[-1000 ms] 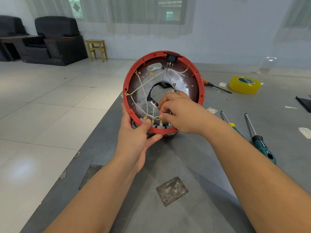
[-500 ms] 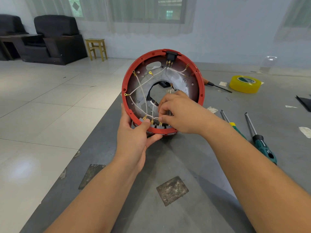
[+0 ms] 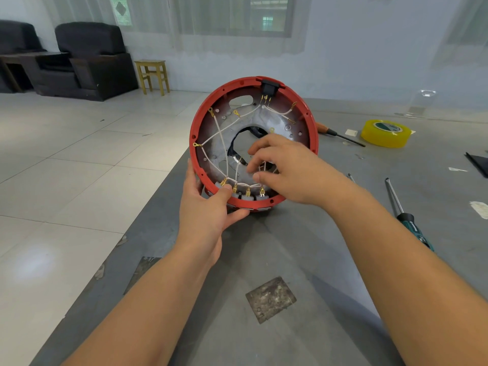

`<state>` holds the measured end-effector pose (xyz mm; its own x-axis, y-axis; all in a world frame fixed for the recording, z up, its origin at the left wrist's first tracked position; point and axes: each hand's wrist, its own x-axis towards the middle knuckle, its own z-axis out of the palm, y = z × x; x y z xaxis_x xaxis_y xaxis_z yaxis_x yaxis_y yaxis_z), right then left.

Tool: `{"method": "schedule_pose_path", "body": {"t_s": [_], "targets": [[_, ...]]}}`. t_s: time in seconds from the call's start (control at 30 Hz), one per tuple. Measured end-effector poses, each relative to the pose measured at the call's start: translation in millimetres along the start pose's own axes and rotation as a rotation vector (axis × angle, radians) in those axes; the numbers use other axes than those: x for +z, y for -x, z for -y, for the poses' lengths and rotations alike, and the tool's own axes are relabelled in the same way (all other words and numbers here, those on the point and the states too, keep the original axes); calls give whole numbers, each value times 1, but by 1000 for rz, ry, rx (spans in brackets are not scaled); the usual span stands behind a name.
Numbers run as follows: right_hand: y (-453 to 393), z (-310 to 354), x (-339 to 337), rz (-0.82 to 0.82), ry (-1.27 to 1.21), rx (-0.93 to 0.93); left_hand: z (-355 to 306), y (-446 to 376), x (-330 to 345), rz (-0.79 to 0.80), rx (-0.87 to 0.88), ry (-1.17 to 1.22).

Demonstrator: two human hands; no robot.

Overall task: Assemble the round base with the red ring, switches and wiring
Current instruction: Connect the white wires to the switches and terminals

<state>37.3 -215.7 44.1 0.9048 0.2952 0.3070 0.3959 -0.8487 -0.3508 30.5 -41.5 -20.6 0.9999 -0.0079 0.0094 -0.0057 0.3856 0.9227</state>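
The round base (image 3: 196, 165) stands tilted on edge on the grey table, its open inside facing me. It has a red ring, a silver inner plate with a central hole, and a black switch (image 3: 268, 87) at the top. White wires (image 3: 221, 136) with gold terminals cross the inside and end at a row of grey switches (image 3: 248, 197) along the bottom. My left hand (image 3: 206, 215) grips the lower left rim, thumb on the inside by the terminals. My right hand (image 3: 290, 170) hovers inside the ring over the wires, fingers loosely apart, hiding the lower right of the plate.
A yellow tape roll (image 3: 385, 133) and an orange-handled screwdriver (image 3: 326, 131) lie behind the base on the right. A green-handled screwdriver (image 3: 412, 225) lies right of my right forearm. The table's left edge (image 3: 148, 207) drops to a tiled floor. A black piece (image 3: 479, 165) sits far right.
My right hand has let go of the wires near the bottom switches and lifted slightly, its fingers spreading. The base has tilted a little further up. My left hand keeps its grip.
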Motion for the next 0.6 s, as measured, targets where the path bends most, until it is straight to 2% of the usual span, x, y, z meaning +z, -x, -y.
{"method": "schedule_pose_path", "body": {"t_s": [0.13,0.3,0.6], "targets": [[3,-3,-9,-56,74,-28,0,-4,-3,-57,-12,-24],[5,-2,-4,-29,306,-49,0,-6,-6,-108,24,-76],[1,-7,7,-3,253,0,7,-1,0,-78,13,-14]]}}
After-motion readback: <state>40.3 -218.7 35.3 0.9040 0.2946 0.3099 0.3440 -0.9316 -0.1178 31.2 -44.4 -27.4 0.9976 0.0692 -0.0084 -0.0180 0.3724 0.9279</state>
